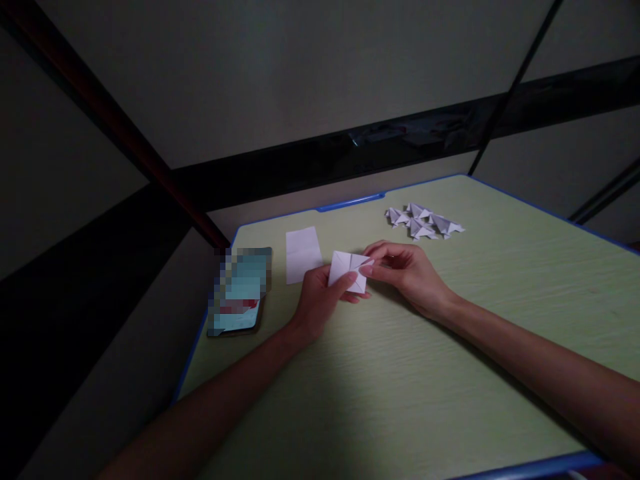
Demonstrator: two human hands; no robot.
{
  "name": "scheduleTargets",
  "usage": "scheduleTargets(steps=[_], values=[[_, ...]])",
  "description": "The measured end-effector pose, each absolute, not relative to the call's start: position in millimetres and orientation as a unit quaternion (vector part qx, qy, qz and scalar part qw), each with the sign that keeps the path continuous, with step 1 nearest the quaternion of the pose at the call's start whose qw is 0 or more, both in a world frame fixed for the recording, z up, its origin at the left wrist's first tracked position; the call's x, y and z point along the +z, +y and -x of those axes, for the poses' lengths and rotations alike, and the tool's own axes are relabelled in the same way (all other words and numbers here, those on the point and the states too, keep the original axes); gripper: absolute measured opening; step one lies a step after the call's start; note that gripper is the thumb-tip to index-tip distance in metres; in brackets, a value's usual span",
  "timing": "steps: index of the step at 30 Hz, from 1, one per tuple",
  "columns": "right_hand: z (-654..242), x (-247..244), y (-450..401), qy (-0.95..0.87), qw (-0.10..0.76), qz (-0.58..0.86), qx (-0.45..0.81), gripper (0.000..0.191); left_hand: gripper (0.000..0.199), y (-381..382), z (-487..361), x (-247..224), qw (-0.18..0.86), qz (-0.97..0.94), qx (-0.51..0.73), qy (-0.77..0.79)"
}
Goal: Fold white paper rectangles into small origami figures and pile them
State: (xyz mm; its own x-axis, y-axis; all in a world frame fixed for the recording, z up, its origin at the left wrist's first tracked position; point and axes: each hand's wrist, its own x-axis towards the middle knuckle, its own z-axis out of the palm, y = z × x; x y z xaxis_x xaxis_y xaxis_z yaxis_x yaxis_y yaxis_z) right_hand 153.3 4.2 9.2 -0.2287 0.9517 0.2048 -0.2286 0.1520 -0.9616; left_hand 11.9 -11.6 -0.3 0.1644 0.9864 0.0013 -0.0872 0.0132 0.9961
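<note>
A small folded square of white paper [345, 268] with crease lines is held above the table between both hands. My left hand [323, 297] grips it from the lower left, thumb on top and fingers underneath. At its right edge, my right hand [405, 270] pinches a flap between thumb and fingers. Just behind my left hand lies a flat white sheet [303, 252] with a crease across it.
Several folded paper figures [421, 222] sit together at the table's back right. A phone [243, 290] with a lit, partly pixelated screen lies near the left edge. The pale green table [400, 400] has a blue rim, with panels behind it.
</note>
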Motion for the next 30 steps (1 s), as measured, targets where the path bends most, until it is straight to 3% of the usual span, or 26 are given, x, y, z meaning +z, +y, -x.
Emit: scheduleTargets(steps=[9,16,24,30], values=[[-163.2,11.8,12.0,-0.414,0.527,0.354,0.652,0.007,0.019,-11.5,-12.0,-0.5,0.565,-0.487,0.494,0.447],[-156.7,7.4,6.2,-0.555,0.493,0.359,0.565,0.011,0.018,-11.3,-12.8,-0.4,0.566,-0.489,0.494,0.444],[-159.4,5.9,9.0,-0.631,0.534,0.32,0.463,0.005,0.017,-10.6,-12.4,-1.6,0.582,-0.488,0.487,0.433],[-162.8,8.2,8.7,-0.698,0.515,0.301,0.396,0.005,0.016,-9.9,-10.6,-3.2,0.599,-0.474,0.495,0.415]])
